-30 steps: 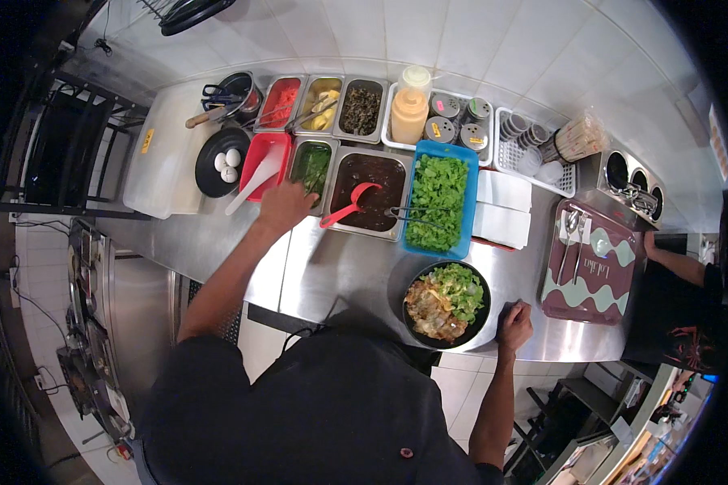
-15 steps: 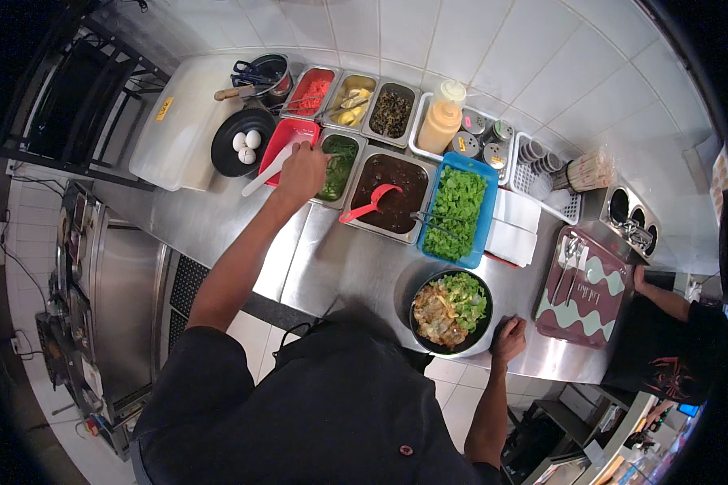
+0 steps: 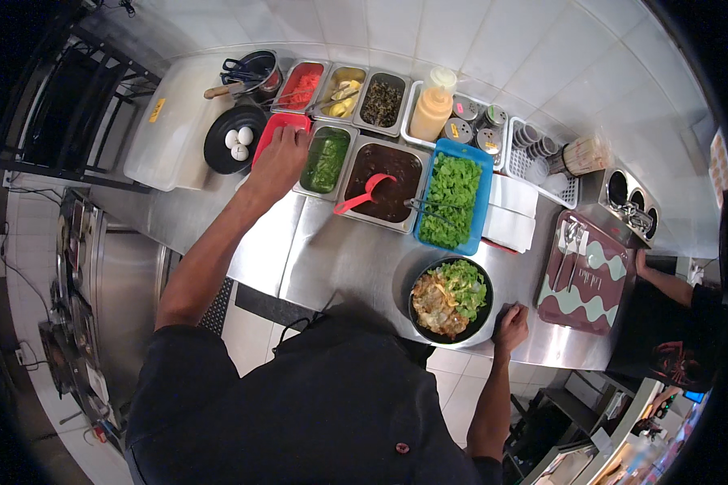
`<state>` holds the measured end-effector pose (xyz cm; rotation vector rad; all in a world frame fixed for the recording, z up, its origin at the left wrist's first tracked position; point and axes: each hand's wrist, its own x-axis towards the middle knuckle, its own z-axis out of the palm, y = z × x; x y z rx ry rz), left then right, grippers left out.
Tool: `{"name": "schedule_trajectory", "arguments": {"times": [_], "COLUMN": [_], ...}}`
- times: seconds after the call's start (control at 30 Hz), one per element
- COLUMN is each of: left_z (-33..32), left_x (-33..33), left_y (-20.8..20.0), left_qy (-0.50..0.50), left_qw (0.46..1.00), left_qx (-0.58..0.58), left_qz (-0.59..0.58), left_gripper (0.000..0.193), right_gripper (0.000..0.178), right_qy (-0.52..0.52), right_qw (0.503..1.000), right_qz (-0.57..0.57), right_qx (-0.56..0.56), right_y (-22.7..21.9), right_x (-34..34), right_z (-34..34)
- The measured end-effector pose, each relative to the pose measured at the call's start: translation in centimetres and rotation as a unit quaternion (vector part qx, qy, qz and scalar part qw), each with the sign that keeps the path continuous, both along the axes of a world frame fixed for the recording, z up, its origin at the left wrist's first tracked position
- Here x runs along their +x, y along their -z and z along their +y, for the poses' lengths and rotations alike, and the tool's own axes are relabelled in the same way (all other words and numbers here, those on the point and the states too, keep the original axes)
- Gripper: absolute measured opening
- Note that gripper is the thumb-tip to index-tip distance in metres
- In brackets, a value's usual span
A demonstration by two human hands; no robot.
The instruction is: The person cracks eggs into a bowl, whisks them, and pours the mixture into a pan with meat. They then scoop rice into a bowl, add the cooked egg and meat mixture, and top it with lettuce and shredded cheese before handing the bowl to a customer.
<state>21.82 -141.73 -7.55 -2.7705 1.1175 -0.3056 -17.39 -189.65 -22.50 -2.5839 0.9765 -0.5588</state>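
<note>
Over the edge of the red container [image 3: 268,129], my left hand [image 3: 283,156] has its fingers drawn together, tips pointing down. What they hold, if anything, is hidden. Only a sliver of a white spoon-like utensil [image 3: 242,183] shows beside the wrist. Just right of that hand is a steel pan of chopped greens [image 3: 327,158]. My right hand [image 3: 512,325] rests in a loose fist at the counter's near edge, with nothing visible in it. Beside it stands a black bowl [image 3: 413,317] holding browned, sauced food and cut lettuce.
A pan of dark sauce [image 3: 419,191] holds a red ladle [image 3: 370,192]. Tongs lie over lettuce in a blue tub [image 3: 480,194]. A black dish of eggs [image 3: 218,158] sits left, a patterned tray [image 3: 578,279] right. Another person's arm [image 3: 663,280] reaches the counter's right end.
My left hand has moved left, from the greens pan's edge to over the red container, and now covers most of the white utensil. My right hand stays at the counter edge.
</note>
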Motion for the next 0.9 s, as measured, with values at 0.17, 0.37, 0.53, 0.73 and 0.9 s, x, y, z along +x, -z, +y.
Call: {"name": "schedule_trajectory", "arguments": {"times": [0.17, 0.37, 0.53, 0.73, 0.9], "left_z": [-1.6, -1.7, -1.9, -0.5, 1.1], "left_x": [1.3, 1.7, 2.7, 1.2, -2.5], "left_y": [1.8, 3.1, 3.6, 2.6, -0.2], "left_qy": [0.014, -0.001, 0.031, 0.002, -0.027], "left_qw": [0.997, 0.998, 0.993, 0.976, 0.956], "left_qx": [-0.074, -0.054, -0.087, -0.203, -0.287], "left_qz": [-0.011, 0.032, 0.075, 0.079, 0.057], "left_gripper": [0.024, 0.020, 0.021, 0.020, 0.017], "right_gripper": [0.017, 0.019, 0.017, 0.017, 0.024], "right_qy": [0.010, 0.005, 0.022, 0.019, 0.017], "right_qw": [1.000, 1.000, 1.000, 0.992, 0.888], "right_qz": [0.007, -0.006, 0.000, -0.088, -0.140], "right_qx": [-0.009, 0.003, 0.010, 0.086, 0.438], "right_y": [0.0, -0.4, 0.0, 1.0, -1.6], "right_x": [-0.1, 0.2, -0.3, -0.9, -2.5], "right_z": [-0.1, 0.4, 0.2, -0.3, 3.9]}}
